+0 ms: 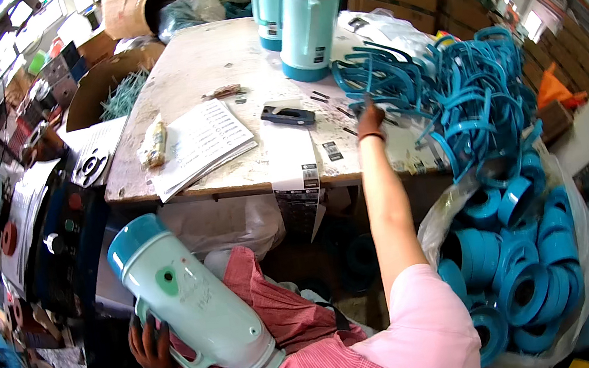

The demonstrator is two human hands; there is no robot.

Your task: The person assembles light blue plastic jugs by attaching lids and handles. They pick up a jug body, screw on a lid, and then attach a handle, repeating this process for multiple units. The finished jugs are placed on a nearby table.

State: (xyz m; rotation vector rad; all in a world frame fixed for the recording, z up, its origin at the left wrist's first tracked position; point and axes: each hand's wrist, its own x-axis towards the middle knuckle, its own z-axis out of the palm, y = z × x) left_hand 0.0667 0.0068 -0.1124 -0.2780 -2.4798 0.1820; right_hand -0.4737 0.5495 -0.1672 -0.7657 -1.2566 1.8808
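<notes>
A pale green thermos flask (202, 304) with a blue-green collar lies tilted across my lap, its collar end pointing to the upper left. My left hand (155, 355), in a dark glove, grips it at the side handle; part of the palm is hidden. Stretched forward over the table, my right hand (370, 120) is at the near edge of a pile of blue-green plastic strap handles (381, 79). Its gloved fingers are drawn together on one strap. Close by lie small dark labels (332, 151).
Two upright flasks (310, 18) stand far back on the table (196, 55). A black box-shaped tool (288, 115), a paper stack (204, 144) and a label strip (294, 162) lie nearer. More straps (484, 99) heap at right, above a bag of blue rings (524, 291).
</notes>
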